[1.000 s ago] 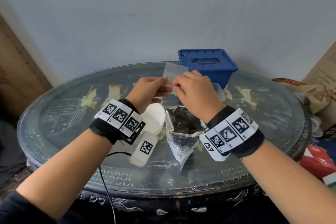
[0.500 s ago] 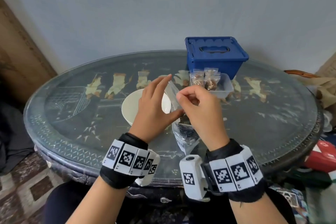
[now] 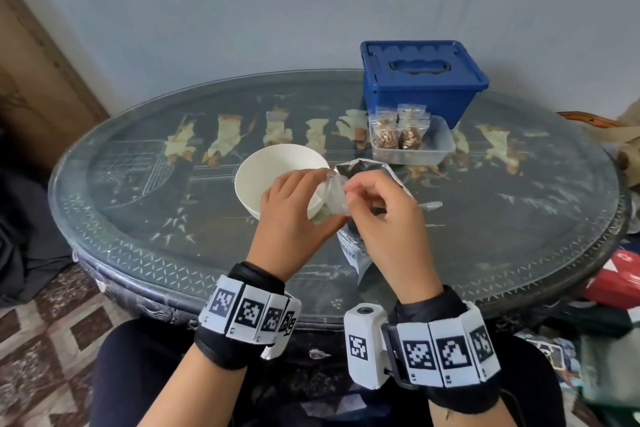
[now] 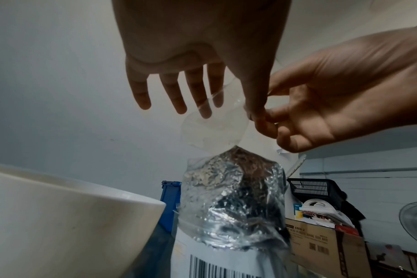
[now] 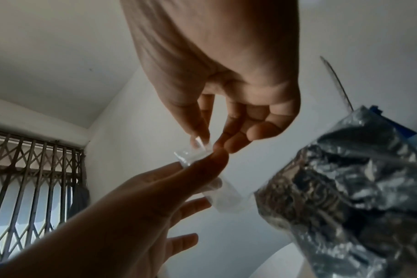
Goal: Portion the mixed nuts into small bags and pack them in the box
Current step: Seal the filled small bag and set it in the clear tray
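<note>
Foil nut pouch (image 3: 353, 246): mostly hidden behind right hand (image 3: 384, 218). White bowl (image 3: 273, 177): near rim covered by left hand (image 3: 294, 215).

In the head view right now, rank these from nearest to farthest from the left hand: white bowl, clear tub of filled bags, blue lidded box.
1. The round white bowl, just beyond the left hand, partly under it.
2. The clear plastic tub of filled nut bags, farther back and to the right.
3. The blue lidded plastic box, behind the tub at the table's far edge.
</note>
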